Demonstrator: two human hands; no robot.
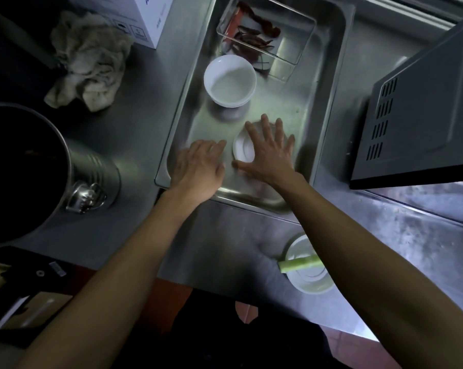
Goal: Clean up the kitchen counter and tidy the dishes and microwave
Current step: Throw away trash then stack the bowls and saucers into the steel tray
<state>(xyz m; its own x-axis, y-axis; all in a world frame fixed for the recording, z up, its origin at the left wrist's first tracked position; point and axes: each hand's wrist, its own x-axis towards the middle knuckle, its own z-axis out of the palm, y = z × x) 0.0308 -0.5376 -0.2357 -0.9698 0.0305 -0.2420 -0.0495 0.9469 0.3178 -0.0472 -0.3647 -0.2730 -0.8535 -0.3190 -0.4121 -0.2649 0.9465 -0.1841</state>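
Both my hands reach into a shallow steel sink point(320, 107). My right hand point(267, 153) is spread flat over a small white dish point(242, 150) that lies upside down on the sink floor, fingers apart. My left hand point(199, 166) rests just left of that dish, fingers together and slightly blurred, holding nothing I can see. Beyond the hands stands a stack of white bowls point(229, 79). At the sink's far end a clear rectangular container point(291, 43) holds dried red chillies point(254, 35). The microwave point(422, 118) sits on the right.
A crumpled grey rag point(89, 62) and a white carton point(150, 17) lie on the counter at the left. A large steel pot point(92, 169) stands at the near left. A white plate point(310, 275) with a green vegetable strip point(296, 263) sits near the counter's front edge.
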